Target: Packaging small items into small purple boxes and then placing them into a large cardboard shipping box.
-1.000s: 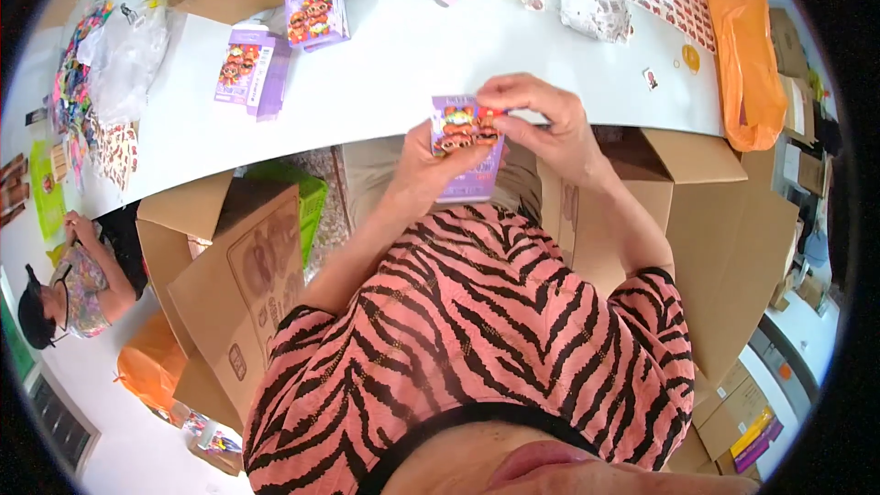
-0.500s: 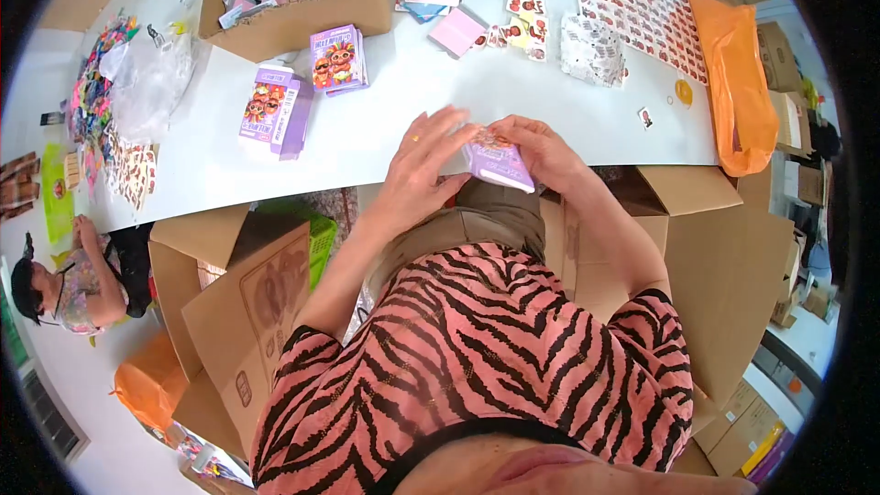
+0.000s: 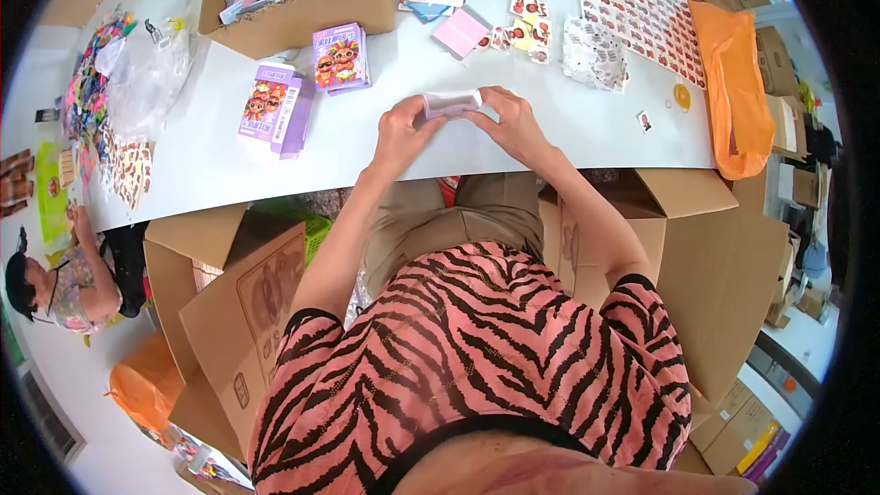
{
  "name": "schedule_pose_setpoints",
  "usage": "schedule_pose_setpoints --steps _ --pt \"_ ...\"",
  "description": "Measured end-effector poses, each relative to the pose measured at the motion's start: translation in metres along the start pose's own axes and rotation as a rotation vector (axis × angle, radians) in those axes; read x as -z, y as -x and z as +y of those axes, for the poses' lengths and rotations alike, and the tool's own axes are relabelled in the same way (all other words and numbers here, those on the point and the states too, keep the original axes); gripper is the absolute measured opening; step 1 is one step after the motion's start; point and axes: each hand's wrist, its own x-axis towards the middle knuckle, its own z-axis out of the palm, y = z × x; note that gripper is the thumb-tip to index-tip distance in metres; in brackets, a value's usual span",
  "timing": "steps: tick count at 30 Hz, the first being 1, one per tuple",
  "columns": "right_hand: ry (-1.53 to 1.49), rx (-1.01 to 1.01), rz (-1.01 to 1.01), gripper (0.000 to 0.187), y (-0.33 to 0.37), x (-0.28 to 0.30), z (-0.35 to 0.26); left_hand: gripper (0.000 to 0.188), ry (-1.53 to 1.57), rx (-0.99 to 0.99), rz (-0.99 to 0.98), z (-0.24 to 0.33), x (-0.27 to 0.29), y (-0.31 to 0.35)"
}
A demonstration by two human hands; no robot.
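A small purple and white carton (image 3: 450, 104) is held just above the table's front edge, its open end showing the pale inside. My left hand (image 3: 401, 135) grips its left side with thumb and fingers. At the right side, my right hand (image 3: 516, 128) pinches it the same way. Left of my hands, a purple printed carton (image 3: 268, 108) lies on the white table (image 3: 367, 137). Just beyond that is a stack of flat purple cartons (image 3: 340, 59).
A cardboard box full of small packets (image 3: 295, 14) stands at the back. Cards (image 3: 461, 32), sticker sheets (image 3: 642, 14) and an orange bag (image 3: 733, 92) lie to its right. A plastic bag (image 3: 151, 73) is at left. Large open boxes (image 3: 247, 312) flank me; a person (image 3: 78, 275) sits far left.
Both hands have moved a little forward over the table edge with the carton. It has turned so its open end shows, and my left hand now grips its left side.
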Motion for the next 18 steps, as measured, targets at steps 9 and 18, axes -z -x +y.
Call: schedule_pose_setpoints --steps 9,18 --pt "0.052 -0.013 -0.019 0.032 -0.05 0.039 -0.009 0.03 0.294 0.015 0.181 -0.018 -0.014 -0.01" --pt "0.976 -0.02 -0.247 0.068 -0.138 0.024 0.013 0.027 0.081 0.042 0.127 -0.023 -0.016 -0.009"
